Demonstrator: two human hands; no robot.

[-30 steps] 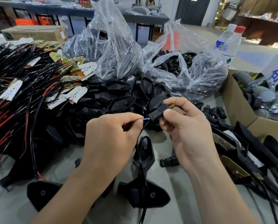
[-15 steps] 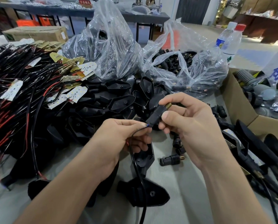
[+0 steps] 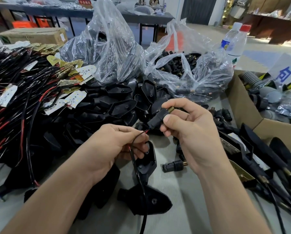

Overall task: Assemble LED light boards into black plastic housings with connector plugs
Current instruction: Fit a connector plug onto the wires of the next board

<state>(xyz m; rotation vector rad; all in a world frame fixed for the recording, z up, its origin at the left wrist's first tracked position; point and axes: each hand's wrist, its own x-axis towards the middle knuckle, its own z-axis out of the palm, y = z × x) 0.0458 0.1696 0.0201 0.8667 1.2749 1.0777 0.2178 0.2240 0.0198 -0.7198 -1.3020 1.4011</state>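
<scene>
My right hand (image 3: 188,132) pinches a black connector plug (image 3: 158,118) with a brass threaded tip, held tilted above the table. My left hand (image 3: 114,146) grips a black cable (image 3: 138,173) whose red wire end enters the plug's lower end. The cable hangs down and runs off the bottom of the view. Below my hands lie black plastic housings (image 3: 146,163), one more housing (image 3: 146,200) nearer me. A loose plug (image 3: 174,166) lies on the table under my right wrist. LED boards (image 3: 72,99) with wires are piled at the left.
A heap of black housings (image 3: 117,102) fills the middle. Two clear plastic bags stand behind, one with housings (image 3: 107,53), one with plugs (image 3: 188,71). A cardboard box (image 3: 242,112) of parts is at the right, water bottles (image 3: 234,41) beyond it. Assembled units (image 3: 259,159) lie right.
My left hand has moved down and back from the plug, and more wire, with its red lead, now shows between my hands. The right hand raised the plug slightly.
</scene>
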